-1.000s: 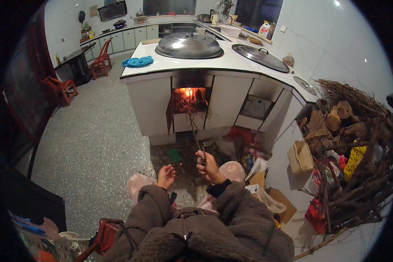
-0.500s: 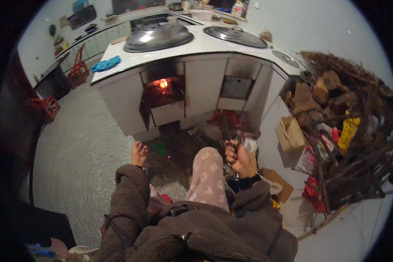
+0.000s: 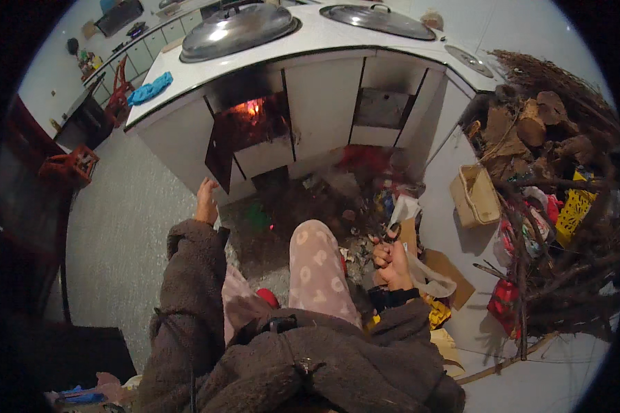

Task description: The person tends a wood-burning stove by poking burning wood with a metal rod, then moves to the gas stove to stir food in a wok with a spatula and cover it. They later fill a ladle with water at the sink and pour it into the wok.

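My left hand (image 3: 206, 201) is just below the open dark metal door (image 3: 218, 153) of the stove's firebox. Its fingers are stretched and hold nothing; whether they touch the door's lower corner I cannot tell. Behind the door, a fire (image 3: 253, 109) burns orange in the firebox opening. My right hand (image 3: 393, 267) is at the right of my raised knee, fingers curled closed. Something dark and thin shows at its fingertips, too small and dim to name.
The white tiled stove (image 3: 322, 113) carries large metal lids (image 3: 240, 31) and a blue cloth (image 3: 151, 88). Scraps and ash litter the floor before it. To the right stand a beige plastic basket (image 3: 477, 196) and a heap of firewood (image 3: 558, 261). A red chair (image 3: 69, 167) is at left.
My left hand has risen toward the firebox door, its fingers now pointing up. My right hand has shifted slightly right and down, still closed. The view has tilted lower and nearer to the stove.
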A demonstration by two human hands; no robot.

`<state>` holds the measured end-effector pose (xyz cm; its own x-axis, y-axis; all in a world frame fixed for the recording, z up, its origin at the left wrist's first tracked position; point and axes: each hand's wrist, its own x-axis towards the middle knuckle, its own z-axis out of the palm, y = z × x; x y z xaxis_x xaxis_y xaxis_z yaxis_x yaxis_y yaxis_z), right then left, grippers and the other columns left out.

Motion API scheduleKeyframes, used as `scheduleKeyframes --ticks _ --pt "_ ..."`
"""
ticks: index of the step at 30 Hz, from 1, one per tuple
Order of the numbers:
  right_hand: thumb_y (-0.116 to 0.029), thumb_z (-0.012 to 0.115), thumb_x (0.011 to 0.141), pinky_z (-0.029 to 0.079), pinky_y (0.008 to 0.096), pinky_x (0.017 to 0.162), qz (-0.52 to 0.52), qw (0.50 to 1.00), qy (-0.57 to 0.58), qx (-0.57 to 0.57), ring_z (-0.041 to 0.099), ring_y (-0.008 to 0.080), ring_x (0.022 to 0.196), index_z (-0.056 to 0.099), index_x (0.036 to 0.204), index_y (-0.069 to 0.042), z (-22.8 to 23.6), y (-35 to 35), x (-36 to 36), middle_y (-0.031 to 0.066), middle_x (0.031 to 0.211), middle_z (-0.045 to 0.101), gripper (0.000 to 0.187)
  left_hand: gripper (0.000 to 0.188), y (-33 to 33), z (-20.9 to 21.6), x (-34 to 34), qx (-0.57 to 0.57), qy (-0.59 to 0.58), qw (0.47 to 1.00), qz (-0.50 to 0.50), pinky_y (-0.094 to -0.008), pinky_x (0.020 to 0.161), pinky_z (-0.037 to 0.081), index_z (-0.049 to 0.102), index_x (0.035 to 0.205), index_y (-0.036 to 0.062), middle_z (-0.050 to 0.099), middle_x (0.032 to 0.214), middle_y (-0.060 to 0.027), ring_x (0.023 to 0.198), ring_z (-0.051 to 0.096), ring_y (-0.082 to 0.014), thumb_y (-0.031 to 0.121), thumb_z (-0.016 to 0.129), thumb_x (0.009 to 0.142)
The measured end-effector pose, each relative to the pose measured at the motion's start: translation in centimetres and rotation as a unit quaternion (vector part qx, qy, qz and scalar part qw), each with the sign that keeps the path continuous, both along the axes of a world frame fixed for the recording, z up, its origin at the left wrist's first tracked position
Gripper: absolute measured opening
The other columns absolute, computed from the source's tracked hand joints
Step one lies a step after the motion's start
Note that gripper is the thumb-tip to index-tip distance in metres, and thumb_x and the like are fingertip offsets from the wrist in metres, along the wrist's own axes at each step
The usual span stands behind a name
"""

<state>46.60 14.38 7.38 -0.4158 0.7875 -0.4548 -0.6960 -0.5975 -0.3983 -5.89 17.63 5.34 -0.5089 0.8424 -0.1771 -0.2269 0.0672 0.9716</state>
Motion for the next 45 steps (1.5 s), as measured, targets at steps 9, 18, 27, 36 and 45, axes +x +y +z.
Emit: scheduleKeyframes --ticks 9,18,27,36,45 --pt "-0.027 0.052 0.089 0.017 0.0218 0.038 0.015 0.997 0.046 -0.064 0.026 0.0040 0.042 0.050 0.097 0.000 -1.3 -0.5 -0.9 -0.0053 0.060 0.033 0.028 0.082 1.5 0.8 2.1 0.021 0.050 0.986 0.157 -0.0538 0.105 0.007 0.019 0.143 0.0080 0.038 0.134 -0.0109 0.131 0.026 -0.0277 0.028 0.062 0.076" --pt "-0.024 0.054 0.088 0.018 0.0205 0.038 0.086 0.991 -0.049 -0.092 0.027 0.0037 0.042 0.052 0.091 -0.007 -1.3 -2.0 -3.8 -0.0068 0.055 0.032 0.017 0.060 2.7 3.0 4.0 -0.038 0.022 0.993 0.110 -0.0336 0.099 0.029 0.037 0.135 0.0024 0.060 0.090 -0.0049 0.099 0.051 -0.0176 0.012 0.055 0.079" --pt "-0.018 0.049 0.090 0.017 0.0182 0.039 0.239 0.964 -0.111 0.013 0.025 0.0019 0.045 0.049 0.105 -0.008 2.7 -3.6 -5.8 -0.0073 0.064 0.032 0.018 0.039 3.4 2.2 5.5 0.014 0.033 0.998 0.051 -0.0270 0.087 0.040 0.055 0.120 0.0006 0.056 0.118 -0.0100 0.109 0.051 -0.0180 0.006 0.051 0.081" --pt "-0.021 0.050 0.092 0.033 0.0192 0.051 0.259 0.841 -0.332 0.339 0.043 0.0043 0.058 0.052 0.110 -0.002 1.4 -0.9 -10.1 -0.0012 0.078 0.052 0.026 0.029 0.0 -0.2 5.9 0.016 -0.029 0.999 0.033 -0.0208 0.065 0.041 0.059 0.109 0.0011 0.062 0.097 -0.0016 0.080 0.053 -0.0065 0.007 0.049 0.083" --pt "-0.017 0.053 0.089 0.036 0.0202 0.058 0.225 0.840 -0.324 0.373 0.045 0.0042 0.068 0.053 0.109 0.001 1.1 0.4 -12.0 0.0003 0.081 0.056 0.027 0.027 -2.7 -0.6 7.0 -0.076 -0.027 0.995 0.057 -0.0223 0.060 0.039 0.059 0.108 0.0019 0.062 0.094 -0.0022 0.075 0.055 -0.0093 0.010 0.049 0.084"
